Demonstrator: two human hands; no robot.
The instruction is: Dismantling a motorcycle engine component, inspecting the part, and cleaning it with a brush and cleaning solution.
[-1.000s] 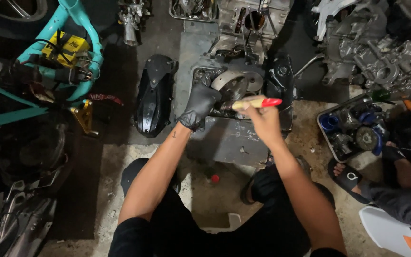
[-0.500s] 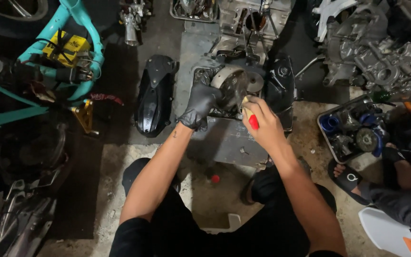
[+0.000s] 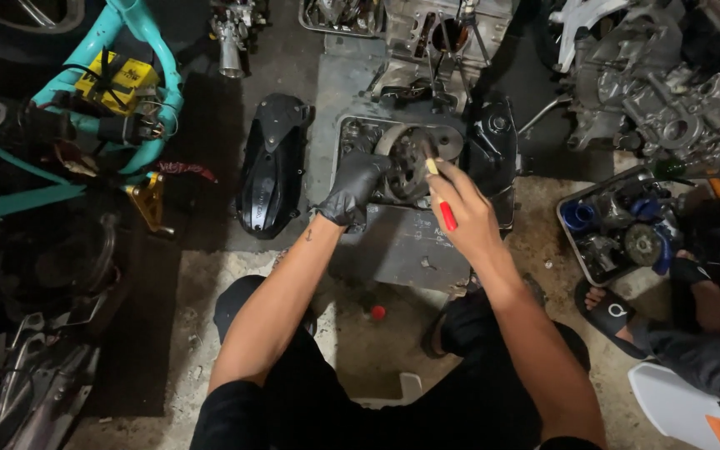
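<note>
While you crouch over the grey metal engine case [image 3: 414, 242] on the concrete floor [image 3: 360, 342], your left hand [image 3: 353, 187], in a black glove, reaches forward with the arm nearly straight. Its fingers are curled onto the left edge of the round dark metal clutch disc [image 3: 412, 157] seated in the case. Your bare right hand [image 3: 468, 218] comes in from the right with the wrist bent inward. Its fingers are clamped around a red-handled tool with a pale tip [image 3: 441, 200], and the tip touches the disc's right side. Just left of the case, a glossy black plastic cover [image 3: 270, 167] lies flat. At far right, another person's sandalled foot [image 3: 606, 307] rests near a tray of small parts [image 3: 614, 225].
</note>
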